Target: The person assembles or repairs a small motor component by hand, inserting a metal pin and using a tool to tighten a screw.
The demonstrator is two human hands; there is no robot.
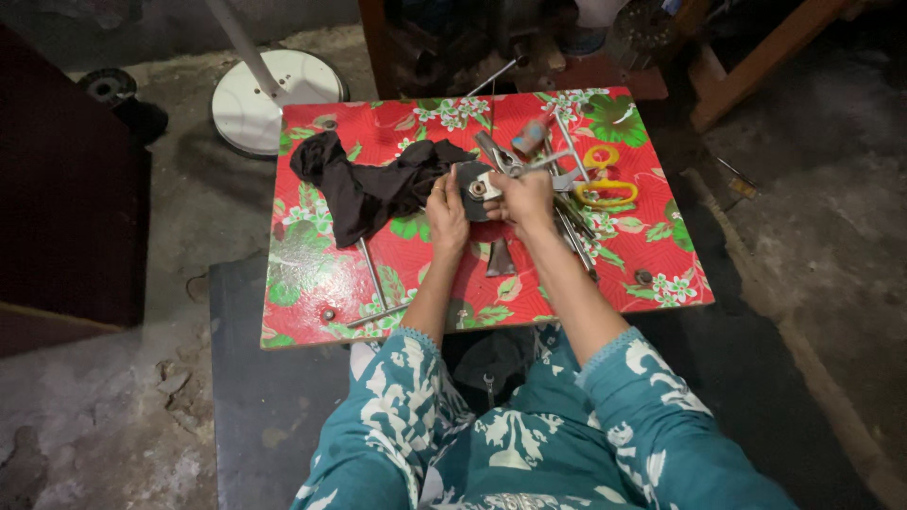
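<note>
My left hand grips the left edge of a dark round metal disc part held above a low table with a red flowered cover. My right hand is closed around a metal tool whose tip meets the disc's shiny hub. A black cloth lies crumpled just left of the disc, touching my left hand.
Yellow-handled scissors and several metal tools lie to the right of my hands. A thin metal rod and a small dark metal piece rest on the table. A white round stand base sits on the floor behind.
</note>
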